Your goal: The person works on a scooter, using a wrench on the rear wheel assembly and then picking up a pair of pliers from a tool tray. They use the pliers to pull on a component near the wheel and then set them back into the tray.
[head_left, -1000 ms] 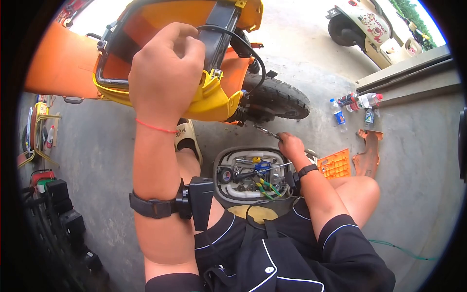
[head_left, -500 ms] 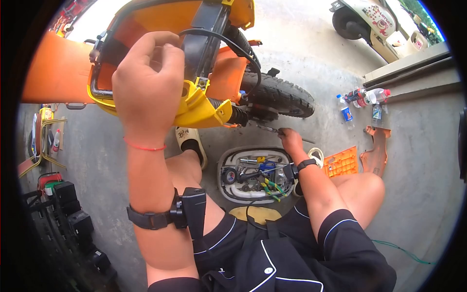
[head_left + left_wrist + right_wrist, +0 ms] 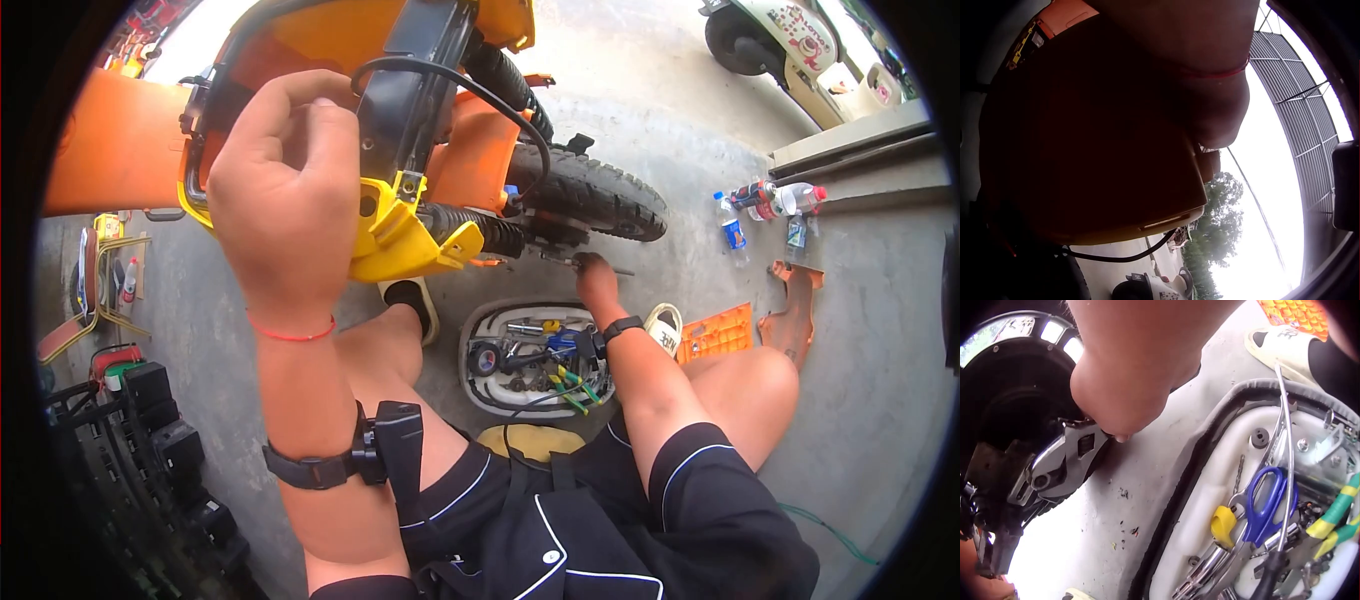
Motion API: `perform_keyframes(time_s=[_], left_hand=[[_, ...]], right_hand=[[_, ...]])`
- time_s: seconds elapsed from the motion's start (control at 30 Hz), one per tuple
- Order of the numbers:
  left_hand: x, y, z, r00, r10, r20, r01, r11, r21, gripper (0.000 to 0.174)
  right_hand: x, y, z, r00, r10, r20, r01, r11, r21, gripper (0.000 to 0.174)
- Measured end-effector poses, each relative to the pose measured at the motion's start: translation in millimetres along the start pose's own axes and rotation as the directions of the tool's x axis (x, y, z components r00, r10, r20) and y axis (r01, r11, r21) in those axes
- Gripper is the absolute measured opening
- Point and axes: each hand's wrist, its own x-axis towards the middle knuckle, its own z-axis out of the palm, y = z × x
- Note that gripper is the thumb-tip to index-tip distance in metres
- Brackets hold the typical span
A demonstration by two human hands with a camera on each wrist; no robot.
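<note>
My left hand is raised at the scooter's yellow front body, fingers curled over its upper part, fingertips hidden. In the left wrist view a dark panel fills the middle, with that hand at its upper right edge. Low down, my right hand grips an adjustable wrench, its handle mostly hidden. The wrench's jaws are at the hub of the tyred wheel. A coil-spring shock absorber and a black cable are beside the wheel.
Between my legs stands a padded tray with tools, including blue-handled scissors, green-yellow pliers and a screwdriver. Orange panels, plastic bottles and a white scooter are at the right.
The scooter's upper body and my left hand have shifted left together, while the wheel appears farther right. My right hand has stayed at the hub with the wrench, which has swung slightly.
</note>
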Motion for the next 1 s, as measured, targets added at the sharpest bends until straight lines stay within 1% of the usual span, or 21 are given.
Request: perform_keyframes(time_s=[0.1,0.23,0.3,0.37,0.4,0.47,0.5,0.53,0.57,0.6,0.63,0.67,0.73,0.77,0.8,0.83,0.87,0.9,0.93,0.97,1.0], left_hand=[[-0.4,2.6,-0.4,0.999,-0.039,0.002,0.039,0.999,-0.011,0.017],[1.6,-1.2,-0.7,1.000,-0.003,0.003,0.003,1.000,-0.014,0.018],[1.9,-0.8,-1.1,1.000,0.004,-0.005,-0.004,1.000,-0.025,0.018],[2.2,3.8,-2.5,1.000,-0.022,0.018,0.022,1.000,0.018,0.018],[2.8,2.3,-1.8,1.000,-0.025,0.006,0.025,1.000,0.012,0.018],[3.4,-1.1,0.7,1.000,0.024,-0.021,-0.023,1.000,0.013,0.019],[2.8,1.0,-0.5,1.000,-0.023,-0.007,0.023,0.999,0.044,0.022],[3.2,0.6,-1.1,1.000,-0.026,-0.012,0.026,0.999,0.037,0.022],[3.7,-0.7,-0.7,1.000,-0.019,-0.012,0.020,0.997,0.069,0.023],[3.3,-1.4,-0.1,1.000,-0.014,-0.010,0.015,0.995,0.099,0.025],[3.4,-1.2,0.0,0.999,-0.035,0.001,0.035,0.996,0.085,0.026],[3.0,-0.8,-0.3,0.999,-0.043,-0.007,0.044,0.996,0.076,0.026],[2.6,0.0,-1.3,0.998,-0.058,0.012,0.056,0.992,0.116,0.026],[2.9,-0.7,-1.9,0.999,-0.037,0.018,0.034,0.988,0.151,0.025],[2.3,2.0,-3.3,0.999,-0.041,0.010,0.039,0.988,0.149,0.025],[2.2,6.6,-4.3,0.998,-0.055,0.028,0.051,0.991,0.126,0.026],[1.1,9.4,-5.3,0.996,-0.068,0.050,0.062,0.993,0.104,0.027],[0.9,9.3,-5.9,0.997,-0.066,0.045,0.060,0.991,0.118,0.027],[0.2,9.2,-6.2,0.997,-0.067,0.047,0.061,0.991,0.115,0.027],[0.1,8.9,-6.5,0.996,-0.066,0.051,0.060,0.991,0.119,0.027],[0.5,8.8,-6.8,0.996,-0.065,0.055,0.058,0.991,0.121,0.027]], right_hand=[[2.2,-0.4,-2.0,1.000,-0.011,0.018,0.011,1.000,-0.018,0.021],[-0.5,-10.5,-11.8,0.999,-0.042,0.012,0.042,0.999,-0.022,0.022],[-9.0,-21.1,-25.2,0.996,-0.009,0.087,0.018,0.995,-0.097,0.021],[-16.6,-21.8,-31.0,0.995,-0.031,0.094,0.045,0.989,-0.144,0.020],[-19.4,-23.6,-32.6,0.993,-0.047,0.106,0.065,0.982,-0.178,0.019],[-22.7,-27.6,-36.9,0.993,-0.034,0.110,0.055,0.979,-0.196,0.018],[-23.2,-29.1,-39.6,0.993,-0.025,0.117,0.049,0.976,-0.211,0.018],[-24.5,-32.4,-43.8,0.992,-0.011,0.125,0.040,0.973,-0.228,0.019],[-25.8,-34.8,-49.2,0.992,-0.010,0.124,0.040,0.971,-0.237,0.019],[-26.6,-35.9,-56.2,0.984,0.010,0.180,0.032,0.973,-0.228,0.021],[-24.7,-40.3,-64.5,0.972,0.025,0.232,0.027,0.975,-0.220,0.023],[-24.4,-44.8,-72.3,0.972,0.023,0.233,0.033,0.972,-0.233,0.023],[-25.8,-57.9,-85.8,0.894,-0.021,0.448,0.114,0.977,-0.180,0.029],[-26.5,-76.9,-99.3,0.894,-0.024,0.448,0.121,0.975,-0.188,0.029],[-29.3,-103.3,-116.7,0.824,0.074,0.561,-0.039,0.996,-0.075,0.033],[-30.8,-118.0,-125.3,0.725,0.147,0.673,-0.213,0.977,0.017,0.037],[-33.0,-116.4,-122.5,0.723,0.149,0.675,-0.213,0.977,0.013,0.037],[-34.7,-111.0,-118.3,0.721,0.163,0.674,-0.394,0.896,0.205,0.042],[-36.7,-108.5,-117.0,0.718,0.178,0.673,-0.546,0.744,0.385,0.047],[-37.3,-105.1,-117.9,0.655,0.210,0.726,-0.691,0.555,0.463,0.056],[-40.6,-102.8,-116.9,0.657,0.213,0.723,-0.690,0.557,0.462,0.056]])
